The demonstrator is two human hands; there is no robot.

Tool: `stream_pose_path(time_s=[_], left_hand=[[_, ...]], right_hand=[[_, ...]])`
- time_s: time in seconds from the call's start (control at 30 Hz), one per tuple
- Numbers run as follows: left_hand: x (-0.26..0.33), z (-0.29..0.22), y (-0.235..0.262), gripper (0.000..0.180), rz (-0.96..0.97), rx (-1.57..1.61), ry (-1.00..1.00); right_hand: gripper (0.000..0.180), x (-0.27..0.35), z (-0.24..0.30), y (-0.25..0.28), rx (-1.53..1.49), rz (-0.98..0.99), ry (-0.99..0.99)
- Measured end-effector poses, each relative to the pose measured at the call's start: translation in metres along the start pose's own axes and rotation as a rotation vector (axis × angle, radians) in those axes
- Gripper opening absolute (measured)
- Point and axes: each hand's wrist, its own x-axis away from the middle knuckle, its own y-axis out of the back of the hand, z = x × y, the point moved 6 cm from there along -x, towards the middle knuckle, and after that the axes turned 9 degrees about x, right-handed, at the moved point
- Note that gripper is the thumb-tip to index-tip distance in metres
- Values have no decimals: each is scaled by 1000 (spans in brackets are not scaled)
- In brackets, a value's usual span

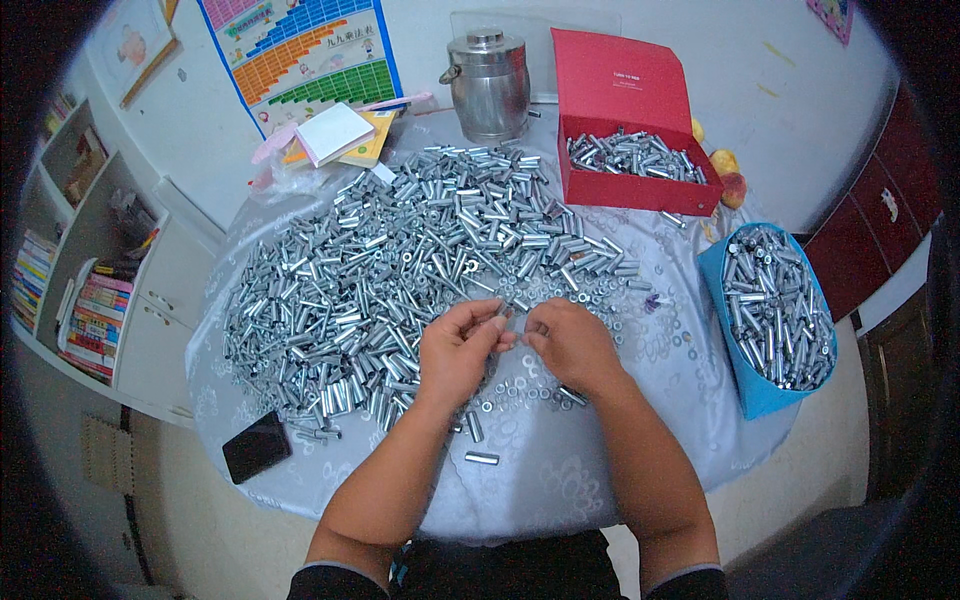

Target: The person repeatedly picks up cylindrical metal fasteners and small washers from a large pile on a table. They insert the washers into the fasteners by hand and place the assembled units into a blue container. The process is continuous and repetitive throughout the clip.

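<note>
A large heap of small silver metal sleeves covers a round table with a pale patterned cloth. My left hand pinches one metal sleeve by its end at the heap's near edge. My right hand is beside it, fingertips closed on something small that I cannot make out, close to the sleeve's tip. Loose washers and a few single sleeves lie on the cloth under and around both hands.
A red box with sleeves stands at the back right, a blue container full of sleeves at the right edge. A steel pot, papers, fruit sit behind. A black phone lies front left.
</note>
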Motion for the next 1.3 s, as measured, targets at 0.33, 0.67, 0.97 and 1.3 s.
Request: stream_pose_path(time_s=[0.33,0.67,0.97,1.3], left_hand=[[6,3,-10,22,101,-114,-29],[9,-4,-15,23,158,-185,-50],[6,0,-15,23,111,2,64],[1,0,-1,24,-9,24,12]], right_hand=[[12,0,-16,8,-923,31,-258],[13,2,-17,2,-1012,63,-308],[16,4,-5,11,-753,-98,-138],[14,9,-15,30,-42,-9,14]])
